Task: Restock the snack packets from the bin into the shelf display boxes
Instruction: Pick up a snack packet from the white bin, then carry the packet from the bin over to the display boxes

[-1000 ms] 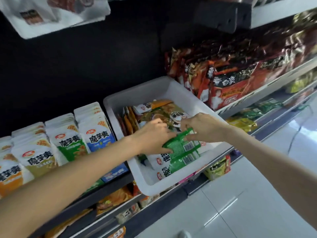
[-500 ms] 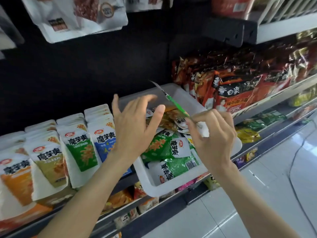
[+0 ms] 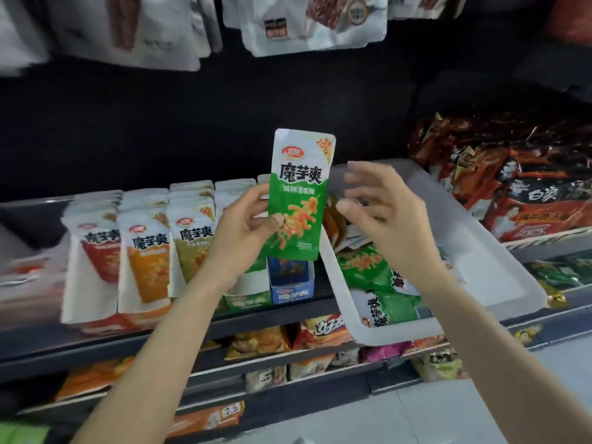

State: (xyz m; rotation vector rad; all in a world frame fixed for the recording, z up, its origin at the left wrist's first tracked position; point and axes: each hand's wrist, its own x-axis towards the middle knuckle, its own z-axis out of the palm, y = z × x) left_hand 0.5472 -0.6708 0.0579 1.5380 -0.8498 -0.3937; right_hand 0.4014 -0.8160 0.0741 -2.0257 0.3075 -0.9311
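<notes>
My left hand pinches a green and white snack packet upright in front of the shelf, thumb on its lower left face. Just right of the packet, my right hand hovers with fingers spread and blurred, holding nothing. The white plastic bin sits on the shelf to the right with several green and orange packets inside. Behind and below the held packet stand the display boxes: a green one and a blue one, with rows of upright packets further left.
Red noodle bags fill the shelf right of the bin. White pouches hang above. Lower shelves hold chip bags and price tags. Pale floor tiles lie at the bottom right.
The green packet has passed from my right hand to my left and now stands upright facing me. My right hand has let go and opened. The view has shifted left and up.
</notes>
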